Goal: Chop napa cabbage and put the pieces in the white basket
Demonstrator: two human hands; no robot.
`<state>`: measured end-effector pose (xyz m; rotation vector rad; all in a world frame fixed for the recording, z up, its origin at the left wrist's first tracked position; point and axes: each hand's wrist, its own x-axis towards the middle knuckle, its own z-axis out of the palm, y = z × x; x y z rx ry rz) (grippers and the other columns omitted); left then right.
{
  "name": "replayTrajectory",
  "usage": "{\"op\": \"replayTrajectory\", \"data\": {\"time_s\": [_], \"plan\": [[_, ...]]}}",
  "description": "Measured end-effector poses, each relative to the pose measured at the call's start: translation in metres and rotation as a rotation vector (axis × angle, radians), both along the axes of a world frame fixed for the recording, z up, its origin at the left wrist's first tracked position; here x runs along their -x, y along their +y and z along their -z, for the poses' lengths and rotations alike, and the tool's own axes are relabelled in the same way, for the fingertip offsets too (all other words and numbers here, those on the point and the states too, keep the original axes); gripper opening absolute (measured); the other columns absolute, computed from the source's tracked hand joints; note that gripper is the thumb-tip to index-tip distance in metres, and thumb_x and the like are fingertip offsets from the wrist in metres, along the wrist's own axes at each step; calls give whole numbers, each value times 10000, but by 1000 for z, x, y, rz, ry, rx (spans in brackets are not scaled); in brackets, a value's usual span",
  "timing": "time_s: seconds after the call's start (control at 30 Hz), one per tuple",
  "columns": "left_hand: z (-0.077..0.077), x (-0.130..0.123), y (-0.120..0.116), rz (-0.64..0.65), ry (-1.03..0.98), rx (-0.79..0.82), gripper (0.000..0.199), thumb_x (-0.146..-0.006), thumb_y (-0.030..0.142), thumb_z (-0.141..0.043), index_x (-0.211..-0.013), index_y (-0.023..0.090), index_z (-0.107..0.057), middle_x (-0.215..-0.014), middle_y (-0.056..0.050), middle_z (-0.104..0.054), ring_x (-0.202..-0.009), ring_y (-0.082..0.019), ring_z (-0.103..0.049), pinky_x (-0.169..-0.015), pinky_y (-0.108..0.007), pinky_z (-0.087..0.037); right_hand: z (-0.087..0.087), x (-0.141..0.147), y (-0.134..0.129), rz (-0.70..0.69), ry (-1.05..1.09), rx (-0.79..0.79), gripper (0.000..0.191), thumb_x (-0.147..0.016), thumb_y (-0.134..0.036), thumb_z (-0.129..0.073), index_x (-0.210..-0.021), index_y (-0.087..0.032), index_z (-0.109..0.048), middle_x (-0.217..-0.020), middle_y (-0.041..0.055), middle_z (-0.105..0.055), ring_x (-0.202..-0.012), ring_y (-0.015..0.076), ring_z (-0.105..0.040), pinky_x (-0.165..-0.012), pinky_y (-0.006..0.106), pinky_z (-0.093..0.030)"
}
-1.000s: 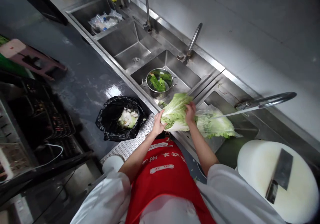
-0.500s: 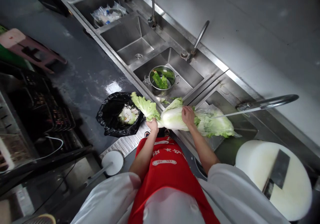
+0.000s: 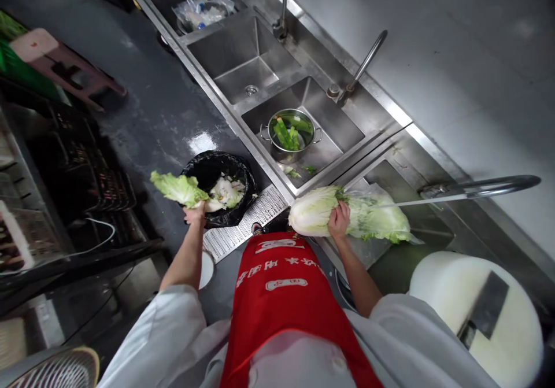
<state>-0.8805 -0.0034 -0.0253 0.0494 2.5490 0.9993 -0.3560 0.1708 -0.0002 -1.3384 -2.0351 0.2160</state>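
Observation:
My left hand [image 3: 195,213] is closed on the base of a loose napa cabbage leaf [image 3: 180,188], held at the near rim of a bin lined with a black bag [image 3: 245,174]. Pale cabbage scraps [image 3: 228,192] lie inside that bin. On the right, my right hand [image 3: 339,219] grips the leafy end of a napa cabbage [image 3: 310,211], which lies on its side over the sink's front edge. Beyond it, a second napa cabbage [image 3: 381,214] rests in clear plastic in the near sink, under a thin stream of water from the tap [image 3: 498,187].
A pot of green vegetable pieces [image 3: 291,136] stands in the neighbouring sink [image 3: 333,128], with leaf bits beside it. At right, a cleaver [image 3: 488,304] lies on a round white chopping block [image 3: 437,295]. A pink stool [image 3: 65,64] and dark crates [image 3: 95,168] are at left.
My left hand has moved left, away from the cabbage to the bin, carrying the leaf, which is now apart from the head. My right hand still holds the cabbage.

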Motion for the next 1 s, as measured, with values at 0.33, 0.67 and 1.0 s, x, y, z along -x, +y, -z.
{"op": "replayTrajectory", "data": {"time_s": [0.33,0.67,1.0], "plan": [[-70,-257,144,1063,-611,-531,497,-734,414,-917,-1139,161,-781,-1083,-122,-802,-933,-267,-752,-930,-399,-600,-22,15,-8,13,-97,103,339,-988,-384,-443,-970,-192,-722,-1330,190,-676,-1374,327,-527,-1215,607,-384],[-34,-267,112,223,-276,-429,493,-1053,362,-437,-1431,75,-571,-1289,-226,-713,-1113,-253,-731,-968,-401,-589,-36,48,-23,46,-159,118,450,-1018,-313,-414,-1324,-197,-722,-1420,132,-679,-1409,283,-528,-1287,542,-232],[-29,-163,28,216,-167,-200,318,-896,285,-633,-1126,84,-723,-1057,-205,-764,-1083,-354,-737,-981,-468,-578,-33,49,21,136,-206,214,423,-984,-290,-430,-1200,-176,-775,-1287,137,-740,-1252,308,-562,-1159,524,-353]]}}
